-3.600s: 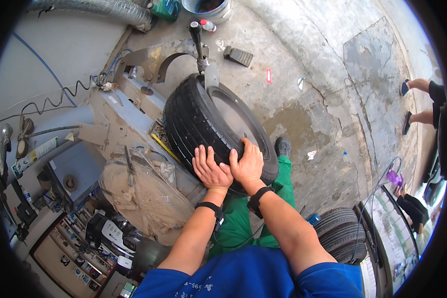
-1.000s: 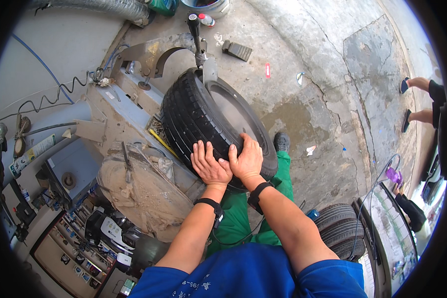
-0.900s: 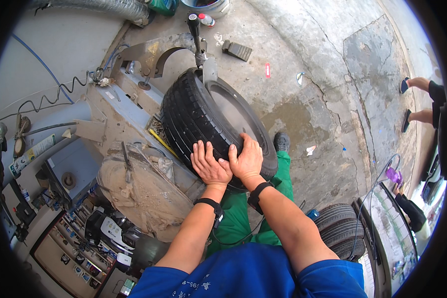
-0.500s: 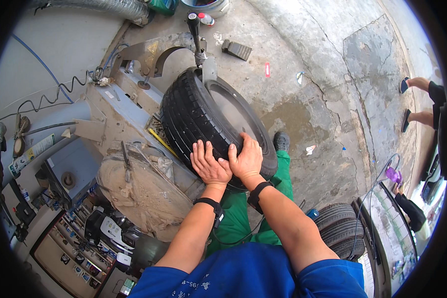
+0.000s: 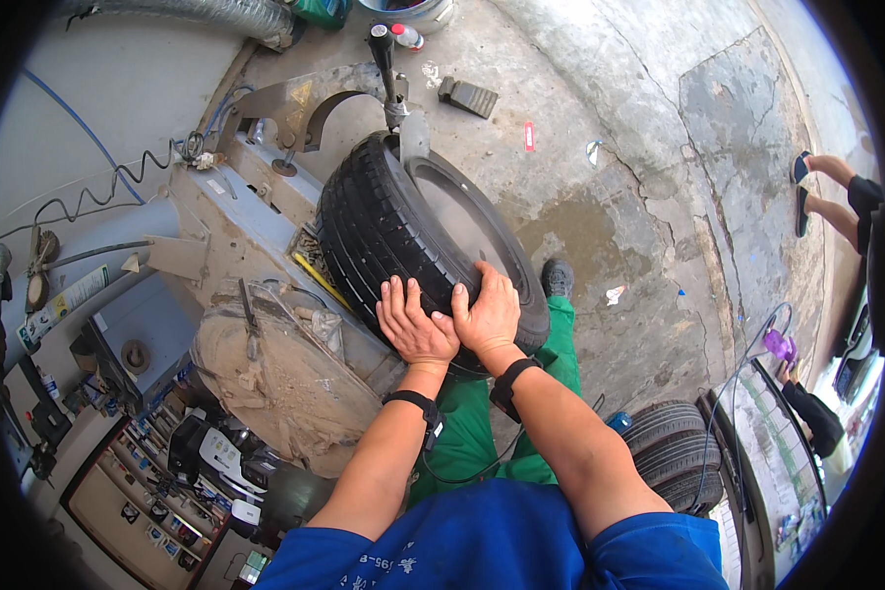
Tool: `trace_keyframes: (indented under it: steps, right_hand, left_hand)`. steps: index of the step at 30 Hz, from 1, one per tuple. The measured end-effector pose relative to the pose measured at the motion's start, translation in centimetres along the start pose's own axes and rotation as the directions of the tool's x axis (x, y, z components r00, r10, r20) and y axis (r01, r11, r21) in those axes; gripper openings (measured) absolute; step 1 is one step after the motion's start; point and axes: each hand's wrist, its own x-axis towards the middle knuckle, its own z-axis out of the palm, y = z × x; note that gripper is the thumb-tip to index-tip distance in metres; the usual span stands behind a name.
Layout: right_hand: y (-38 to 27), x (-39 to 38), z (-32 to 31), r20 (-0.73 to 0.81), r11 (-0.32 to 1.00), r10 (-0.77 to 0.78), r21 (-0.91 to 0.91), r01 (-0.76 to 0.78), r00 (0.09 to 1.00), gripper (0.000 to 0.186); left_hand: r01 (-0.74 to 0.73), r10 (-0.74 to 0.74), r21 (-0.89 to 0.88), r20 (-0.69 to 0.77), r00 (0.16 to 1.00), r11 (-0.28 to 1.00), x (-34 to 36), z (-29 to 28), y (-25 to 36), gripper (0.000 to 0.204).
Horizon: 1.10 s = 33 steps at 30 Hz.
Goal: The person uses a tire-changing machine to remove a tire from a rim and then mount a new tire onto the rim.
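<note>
A black tyre [image 5: 364, 236] on its wheel stands tilted against the side of a tyre changer [image 5: 231, 202], below the middle of the picture. The bead breaker's blade [image 5: 415, 136], under a black-handled lever [image 5: 383, 59], sits at the far side of the tyre, by the rim's edge. Flat on the near tread lies my left hand [image 5: 418, 329], fingers stretched out and pressed to the rubber. Beside it my right hand [image 5: 489, 313] rests open on the tyre's shoulder, its fingers reaching toward the sidewall and its thumb on the tread. The two thumbs nearly meet.
A dark wedge-shaped block [image 5: 468, 97], a red-capped bottle [image 5: 407, 37] and a bucket [image 5: 418, 14] are on the far concrete floor. Several stacked tyres [image 5: 669, 442] stand at the near right. Another person's legs [image 5: 831, 211] show at the right rim, with a cable [image 5: 747, 364] nearer.
My hands and the tyre hold nearly the same place. At the right rim, the other person's legs have shifted slightly.
</note>
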Motion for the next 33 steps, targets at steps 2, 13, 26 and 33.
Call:
trace_keyframes:
  steps: [2,13,26,33]
  right_hand:
    - [0.01,0.02,0.04,-0.004,1.0,-0.003,0.001,0.003,1.0,0.058]
    - [0.01,-0.06,0.04,-0.019,1.0,-0.015,-0.001,0.015,1.0,0.057]
    - [0.06,-0.08,0.04,-0.009,1.0,0.0,0.003,0.0,1.0,0.056]
    - [0.02,-0.15,0.03,0.003,1.0,0.009,0.002,-0.009,1.0,0.057]
  left_hand:
    - [0.001,-0.001,0.002,-0.001,1.0,1.0,0.02,0.02,0.02,0.058]
    - [-0.002,0.002,0.0,0.003,1.0,1.0,-0.03,-0.02,0.0,0.058]
    - [-0.003,0.003,0.0,0.001,1.0,1.0,-0.08,0.03,0.0,0.057]
    - [-0.005,0.005,0.006,-0.002,1.0,1.0,-0.08,-0.04,0.01,0.056]
